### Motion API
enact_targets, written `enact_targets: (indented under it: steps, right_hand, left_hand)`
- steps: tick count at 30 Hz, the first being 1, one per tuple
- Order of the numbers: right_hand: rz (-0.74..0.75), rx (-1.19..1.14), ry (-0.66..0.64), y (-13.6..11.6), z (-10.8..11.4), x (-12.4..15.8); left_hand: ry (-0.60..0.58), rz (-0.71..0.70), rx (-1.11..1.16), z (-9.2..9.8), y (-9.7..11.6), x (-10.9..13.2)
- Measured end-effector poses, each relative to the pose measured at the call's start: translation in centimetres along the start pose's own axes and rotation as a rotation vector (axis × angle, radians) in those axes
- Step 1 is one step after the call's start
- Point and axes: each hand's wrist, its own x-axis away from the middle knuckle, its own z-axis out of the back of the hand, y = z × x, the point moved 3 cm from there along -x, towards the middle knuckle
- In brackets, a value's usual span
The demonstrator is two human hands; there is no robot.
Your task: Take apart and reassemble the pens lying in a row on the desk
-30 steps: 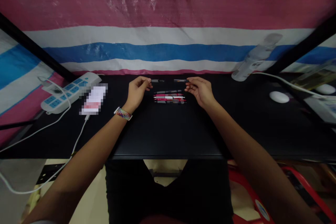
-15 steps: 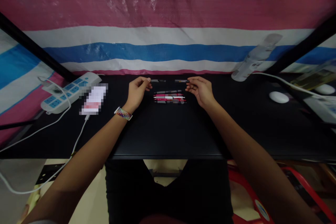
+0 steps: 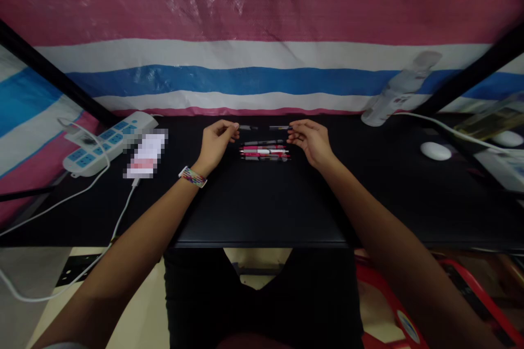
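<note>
Black tabletop [image 3: 262, 202] comes nearest, then a cluster of pens [image 3: 264, 151]. Past them, the left hand [image 3: 218, 143] pinches a dark pen piece [image 3: 248, 127]; the right hand [image 3: 311, 143] pinches a slim piece [image 3: 279, 128]. Both hands have drawn slightly inward, so the gap looks narrower, though the pieces remain apart, seemingly in line. Behind hangs striped sheeting [image 3: 262, 16].

Dim ltg — blur twd edges
</note>
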Motion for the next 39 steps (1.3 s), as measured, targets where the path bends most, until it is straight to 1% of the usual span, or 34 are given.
enact_targets:
  steps: [5, 8, 14, 20, 24, 29, 35, 39]
  right_hand:
    - [0.019, 0.004, -0.155, 0.2, -1.1, 0.8]
    - [0.035, 0.02, -0.193, 0.2, -1.4, 1.2]
    - [0.059, 0.039, -0.206, -0.2, -1.5, 1.4]
    - [0.001, -0.001, -0.158, 0.0, -1.4, 1.1]
    - [-0.003, -0.015, -0.175, 0.1, -1.5, 1.1]
    - [-0.006, -0.017, -0.185, 0.2, -1.6, 1.1]
    - [-0.01, -0.006, -0.207, 0.5, -1.7, 1.1]
    - [0.004, -0.013, -0.196, 0.5, -1.6, 1.1]
  left_hand:
    - [-0.075, -0.042, -0.054, -0.5, 0.6, 0.5]
    - [-0.08, -0.083, -0.129, -0.4, 1.0, 0.7]
    - [-0.094, -0.098, -0.161, -0.2, 1.3, 0.7]
    - [-0.152, -0.053, -0.022, -0.7, 1.4, 0.8]
    - [-0.204, -0.062, 0.013, -0.9, 1.4, 1.0]
    - [-0.168, -0.165, 0.003, -0.7, 1.4, 0.9]
    - [-0.133, -0.149, -0.04, -0.5, 1.1, 0.8]
    - [-0.166, -0.143, -0.033, -0.6, 1.0, 0.8]
